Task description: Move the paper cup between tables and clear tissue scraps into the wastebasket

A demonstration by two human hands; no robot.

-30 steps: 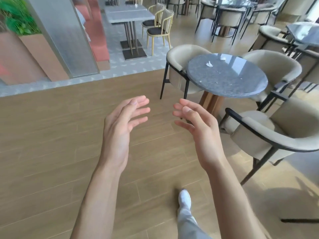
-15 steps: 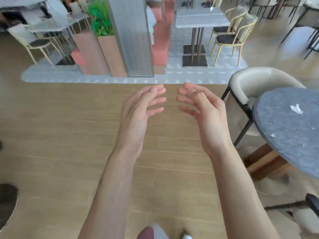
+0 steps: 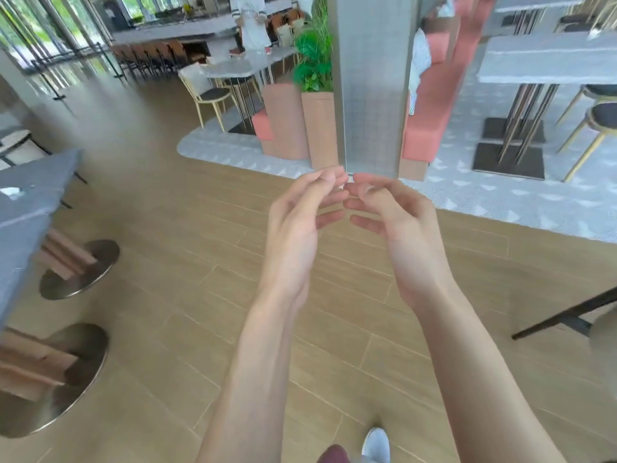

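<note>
My left hand [image 3: 297, 225] and my right hand [image 3: 397, 222] are raised side by side over the wooden floor, fingers loosely bent, fingertips nearly touching. Neither holds anything. A grey table [image 3: 30, 202] stands at the far left, and a small white tissue scrap [image 3: 11, 191] lies on it. No paper cup and no wastebasket are in view.
Two round metal table bases [image 3: 80, 269] sit on the floor at the left. A silver pillar [image 3: 370, 81] with planters [image 3: 317, 128] stands straight ahead, pink benches and grey tables [image 3: 547, 58] behind it. A black chair leg [image 3: 564, 315] juts in at the right. A person stands far back.
The view has swung left: the round table with tissue scraps has left the frame and a grey table has come in at the left. My hands have drawn closer together.
</note>
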